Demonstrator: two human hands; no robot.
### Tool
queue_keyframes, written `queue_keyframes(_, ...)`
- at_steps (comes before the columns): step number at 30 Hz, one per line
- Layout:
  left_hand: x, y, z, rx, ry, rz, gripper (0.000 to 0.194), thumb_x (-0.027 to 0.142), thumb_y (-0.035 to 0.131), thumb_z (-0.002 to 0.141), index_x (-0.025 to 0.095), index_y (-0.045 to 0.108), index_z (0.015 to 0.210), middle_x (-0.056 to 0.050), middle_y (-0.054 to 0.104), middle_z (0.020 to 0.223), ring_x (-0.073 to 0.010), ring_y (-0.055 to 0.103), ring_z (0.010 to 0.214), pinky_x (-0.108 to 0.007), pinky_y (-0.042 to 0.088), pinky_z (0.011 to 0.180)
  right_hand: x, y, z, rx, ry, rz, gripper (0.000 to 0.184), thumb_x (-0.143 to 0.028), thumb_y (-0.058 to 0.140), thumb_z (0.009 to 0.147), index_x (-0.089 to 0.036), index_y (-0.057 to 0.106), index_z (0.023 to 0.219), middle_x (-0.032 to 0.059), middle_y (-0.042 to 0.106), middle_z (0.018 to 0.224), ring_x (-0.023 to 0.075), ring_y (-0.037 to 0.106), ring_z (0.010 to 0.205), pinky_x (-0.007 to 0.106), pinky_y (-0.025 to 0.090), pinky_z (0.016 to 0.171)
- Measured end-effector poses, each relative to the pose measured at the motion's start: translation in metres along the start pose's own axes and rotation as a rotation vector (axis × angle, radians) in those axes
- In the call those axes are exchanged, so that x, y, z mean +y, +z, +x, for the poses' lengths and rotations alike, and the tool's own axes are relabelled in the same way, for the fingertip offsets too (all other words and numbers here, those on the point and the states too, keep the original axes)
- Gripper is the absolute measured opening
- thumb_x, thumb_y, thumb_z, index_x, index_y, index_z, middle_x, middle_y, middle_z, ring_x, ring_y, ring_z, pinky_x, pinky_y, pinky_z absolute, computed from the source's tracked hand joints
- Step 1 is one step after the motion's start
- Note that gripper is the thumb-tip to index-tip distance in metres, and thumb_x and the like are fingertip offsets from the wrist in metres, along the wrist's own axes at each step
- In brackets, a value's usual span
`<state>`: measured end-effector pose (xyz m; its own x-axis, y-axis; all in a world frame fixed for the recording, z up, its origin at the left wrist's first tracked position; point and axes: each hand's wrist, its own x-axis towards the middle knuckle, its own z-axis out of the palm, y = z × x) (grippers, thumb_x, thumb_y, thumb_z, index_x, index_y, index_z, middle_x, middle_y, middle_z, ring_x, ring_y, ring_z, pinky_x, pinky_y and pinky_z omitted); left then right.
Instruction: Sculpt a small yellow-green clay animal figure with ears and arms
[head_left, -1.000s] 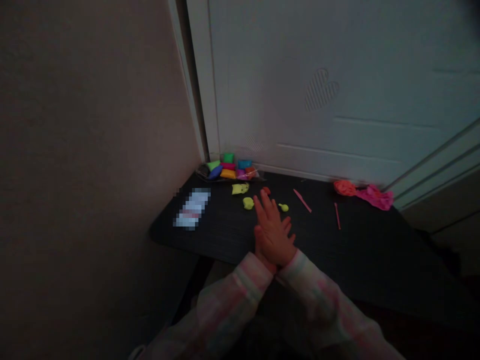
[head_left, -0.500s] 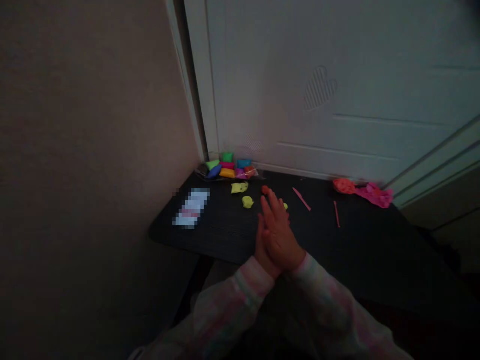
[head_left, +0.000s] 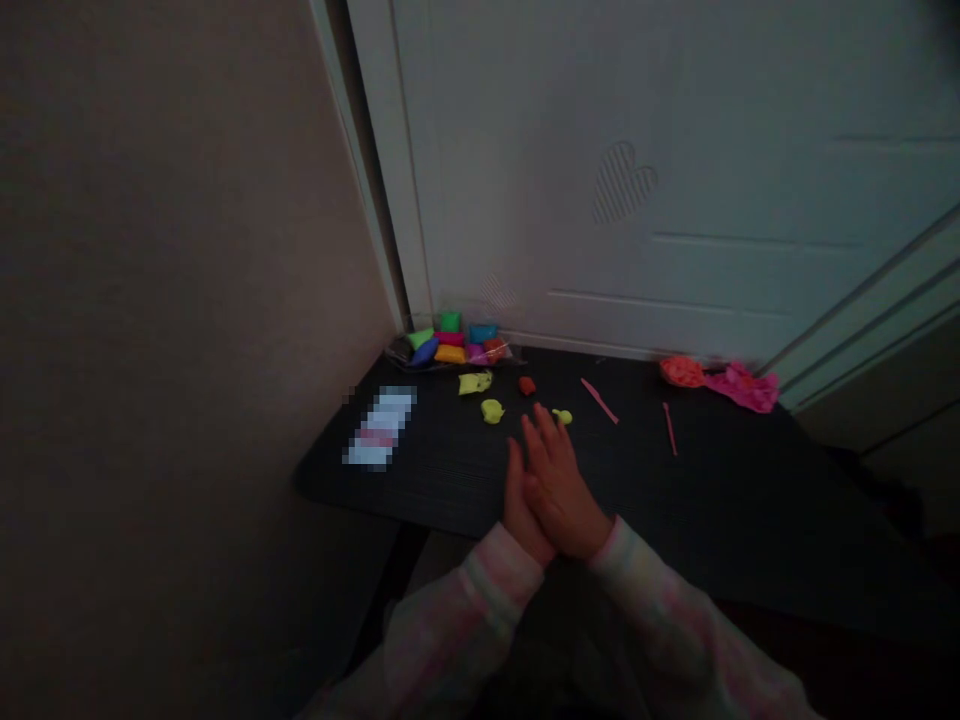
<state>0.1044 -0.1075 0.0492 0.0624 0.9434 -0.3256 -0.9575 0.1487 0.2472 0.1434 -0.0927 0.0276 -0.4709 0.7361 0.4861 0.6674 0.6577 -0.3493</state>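
My right hand lies over my left hand, palm against palm, above the near edge of the dark table. The fingers of both hands are stretched forward, and the palms close together on something I cannot make out. Just beyond the fingertips is a small yellow clay piece. A yellow lump of clay sits to the left, with an opened yellow packet behind it. Farther back lies a small orange-red lump.
A clear bag of several coloured clay packets lies at the back left. On the right are a pink plastic knife, a thin pink stick tool and a crumpled orange and pink item. A blurred-out white sheet lies left. A white door stands behind.
My hands have shifted slightly nearer to me, and the right has slid back a little over the left. The orange-red lump and small yellow piece show more fully now. The camera view has tilted slightly.
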Motion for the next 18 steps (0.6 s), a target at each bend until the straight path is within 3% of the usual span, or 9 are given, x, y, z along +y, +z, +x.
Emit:
queue_keyframes(2,-0.006,0.005,-0.005,0.015,0.226,-0.016,0.045,0.041,0.016,0.083,0.032,0.031,0.125,0.006,0.030,0.136,-0.0144,0.029,0.124,-0.028,0.030,0.097,-0.006,0.003,-0.007,-0.039,-0.034,0.006,0.059,-0.046,0.012,0.085,-0.013,0.012,0.134,0.0160,0.011,0.140,0.0283,0.007,0.129,0.055,0.016,0.098)
queue_keyframes(4,-0.011,0.002,-0.007,0.000,0.409,-0.016,0.049,0.043,0.013,0.081,0.034,0.023,0.128,0.007,0.028,0.137,-0.0154,0.024,0.126,-0.030,0.028,0.099,-0.015,0.004,-0.007,-0.016,-0.037,0.023,0.064,-0.052,0.009,0.082,-0.016,0.012,0.134,0.0136,0.006,0.141,0.0298,0.005,0.129,0.056,0.016,0.098)
queue_keyframes(6,-0.011,-0.006,-0.004,-0.031,0.329,0.003,0.051,0.043,0.013,0.081,0.030,0.024,0.129,0.003,0.033,0.135,-0.0183,0.024,0.126,-0.035,0.028,0.099,-0.018,0.003,0.001,0.060,-0.002,0.028,0.064,-0.054,0.006,0.081,-0.018,0.011,0.134,0.0106,0.004,0.142,0.0293,0.004,0.129,0.055,0.015,0.098)
queue_keyframes(8,-0.006,-0.017,0.003,-0.079,-0.082,0.080,0.050,0.040,0.016,0.082,0.023,0.033,0.126,-0.003,0.038,0.131,-0.0189,0.027,0.125,-0.035,0.026,0.100,-0.012,0.002,0.012,0.122,0.035,0.017,0.061,-0.051,0.005,0.083,-0.018,0.010,0.134,0.0100,0.010,0.141,0.0271,0.006,0.129,0.054,0.014,0.099)
queue_keyframes(10,0.001,-0.023,0.010,-0.138,-0.170,0.075,0.054,0.045,0.021,0.081,0.016,0.039,0.123,-0.008,0.042,0.128,-0.0201,0.032,0.122,-0.033,0.027,0.100,-0.001,0.001,0.020,0.143,0.079,-0.010,0.057,-0.046,0.007,0.085,-0.017,0.010,0.134,0.0113,0.016,0.140,0.0254,0.007,0.129,0.054,0.013,0.099)
queue_keyframes(14,0.008,-0.023,0.017,-0.310,-0.059,0.003,0.050,0.047,0.024,0.081,0.022,0.044,0.119,-0.002,0.044,0.127,-0.0166,0.036,0.120,-0.031,0.029,0.100,0.004,0.000,0.018,0.121,0.092,-0.026,0.055,-0.042,0.010,0.086,-0.015,0.012,0.133,0.0140,0.014,0.140,0.0250,0.007,0.129,0.055,0.013,0.099)
queue_keyframes(18,0.004,-0.022,0.017,-0.218,-0.029,0.031,0.046,0.043,0.023,0.083,0.023,0.045,0.118,-0.001,0.047,0.124,-0.0137,0.034,0.121,-0.027,0.029,0.100,-0.002,0.000,0.020,0.137,0.097,0.014,0.055,-0.042,0.009,0.085,-0.016,0.011,0.133,0.0130,0.015,0.140,0.0239,0.007,0.129,0.053,0.012,0.100)
